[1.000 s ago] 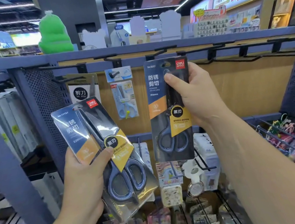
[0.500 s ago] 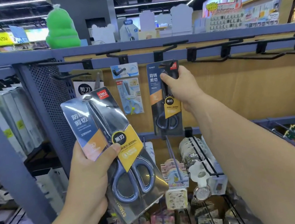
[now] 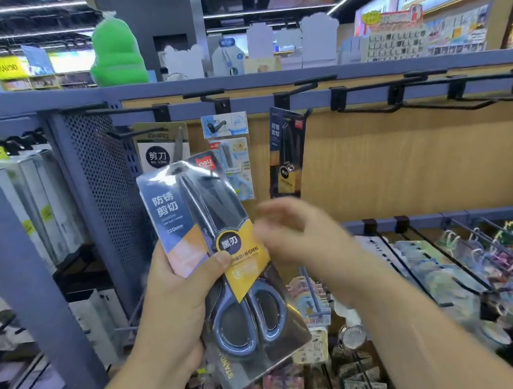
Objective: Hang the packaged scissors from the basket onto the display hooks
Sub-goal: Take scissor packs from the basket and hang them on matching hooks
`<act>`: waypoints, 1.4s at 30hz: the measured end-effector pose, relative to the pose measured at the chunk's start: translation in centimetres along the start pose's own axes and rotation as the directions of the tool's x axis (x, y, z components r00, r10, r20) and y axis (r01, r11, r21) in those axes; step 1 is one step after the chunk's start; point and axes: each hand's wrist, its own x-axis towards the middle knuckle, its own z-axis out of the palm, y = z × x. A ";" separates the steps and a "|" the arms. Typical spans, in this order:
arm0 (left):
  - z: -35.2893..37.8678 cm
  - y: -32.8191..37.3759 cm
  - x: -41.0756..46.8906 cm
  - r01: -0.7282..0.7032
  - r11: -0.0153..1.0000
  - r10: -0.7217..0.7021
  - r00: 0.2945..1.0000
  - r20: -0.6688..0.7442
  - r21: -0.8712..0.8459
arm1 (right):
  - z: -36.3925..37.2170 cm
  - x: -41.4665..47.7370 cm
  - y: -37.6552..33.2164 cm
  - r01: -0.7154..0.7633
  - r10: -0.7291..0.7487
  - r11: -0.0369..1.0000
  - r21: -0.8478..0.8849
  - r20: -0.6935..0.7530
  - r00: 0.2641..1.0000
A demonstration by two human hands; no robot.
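My left hand (image 3: pixel 177 297) grips a large blue-and-yellow pack of scissors (image 3: pixel 217 257), thumb across its front, held upright before the rack. A smaller pack of the same kind (image 3: pixel 287 153) hangs by itself on a black hook (image 3: pixel 297 87) of the top rail, turned partly edge-on. My right hand (image 3: pixel 299 237) is blurred by motion, below that hanging pack and just right of the pack in my left hand; it holds nothing and its fingers look loosely spread. No basket is in view.
Two other scissor packs (image 3: pixel 162 147) (image 3: pixel 231 161) hang left of the small pack. Bare black hooks (image 3: pixel 415 100) run along the rail to the right. Lower hooks (image 3: pixel 426 270) carry small colourful goods. A perforated grey panel (image 3: pixel 102 187) stands at the left.
My right hand let go of the smaller pack, which now hangs on the hook, and dropped down toward the large pack. My left hand shifted the large pack right, toward the middle.
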 end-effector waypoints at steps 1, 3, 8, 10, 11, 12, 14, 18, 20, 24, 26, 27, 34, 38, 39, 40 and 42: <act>0.2 -0.1 0.0 0.003 1.000 -0.003 1.000 0.010 -0.007 | 1.0 -1.3 0.5 0.000 0.002 1.000 -0.025 0.109 0.994; 0.6 -0.3 0.1 0.011 0.999 -0.010 1.000 0.019 -0.036 | 2.3 -2.4 1.9 0.027 -0.018 0.997 -0.072 0.123 0.992; 1.7 -1.0 0.3 0.035 0.998 -0.033 0.999 0.038 -0.053 | 2.4 -3.4 3.4 0.083 -0.082 0.996 0.028 -0.037 0.996; 2.0 -1.2 0.2 0.053 0.996 -0.051 0.998 0.031 -0.077 | 2.3 -3.5 3.9 0.078 -0.067 0.992 0.098 -0.117 0.991; 2.2 -1.3 0.1 0.080 0.990 -0.078 0.997 0.024 -0.114 | 2.1 -3.5 4.1 0.070 -0.049 0.989 0.132 -0.160 0.986; 2.4 -1.3 -0.2 0.117 0.981 -0.115 0.993 0.018 -0.158 | 2.0 -3.4 4.2 0.066 -0.034 0.986 0.154 -0.197 0.980; 2.7 -1.2 -0.4 0.134 0.977 -0.135 0.991 0.003 -0.168 | 1.8 -3.4 4.5 0.057 -0.019 0.984 0.167 -0.221 0.975; 2.6 -1.5 -0.4 0.121 0.985 -0.120 0.993 0.009 -0.122 | 2.0 -3.6 4.9 0.042 0.006 0.973 0.226 -0.210 0.978; 2.4 -1.7 -0.5 0.147 0.981 -0.147 0.989 0.008 -0.126 | 2.0 -3.7 5.1 0.037 0.025 0.957 0.286 -0.210 0.977; 1.9 -2.3 -0.5 0.151 0.987 -0.152 0.988 -0.009 -0.053 | 2.2 -3.9 5.7 -0.007 0.097 0.927 0.374 -0.221 0.970; 1.7 -2.7 -0.5 0.142 0.990 -0.142 0.990 -0.024 -0.004 | 2.3 -4.1 6.2 -0.037 0.128 0.923 0.383 -0.215 0.968; 1.5 -2.9 -0.6 0.139 0.990 -0.139 0.990 -0.035 0.019 | 2.1 -4.1 6.4 -0.046 0.141 0.920 0.389 -0.219 0.965; 0.3 -3.4 -0.3 0.159 0.984 -0.150 0.983 -0.110 0.081 | -1.3 -4.4 6.8 -0.029 0.172 0.907 0.419 -0.307 0.936; 0.1 -2.8 -0.1 0.135 0.986 -0.124 0.986 -0.116 0.099 | -4.0 -4.7 6.7 -0.012 0.085 0.979 0.204 -0.352 0.932; 0.0 -2.7 -0.1 0.130 0.986 -0.118 0.986 -0.118 0.102 | -4.7 -4.8 6.6 -0.025 0.070 0.991 0.130 -0.355 0.932; 0.0 -2.6 -0.1 0.128 0.987 -0.116 0.986 -0.119 0.099 | -5.2 -4.9 6.5 -0.030 0.056 0.997 0.077 -0.361 0.931; 0.0 -2.4 -0.1 0.120 0.988 -0.108 0.987 -0.121 0.098 | -6.1 -5.1 6.4 -0.017 0.035 0.999 0.047 -0.394 0.919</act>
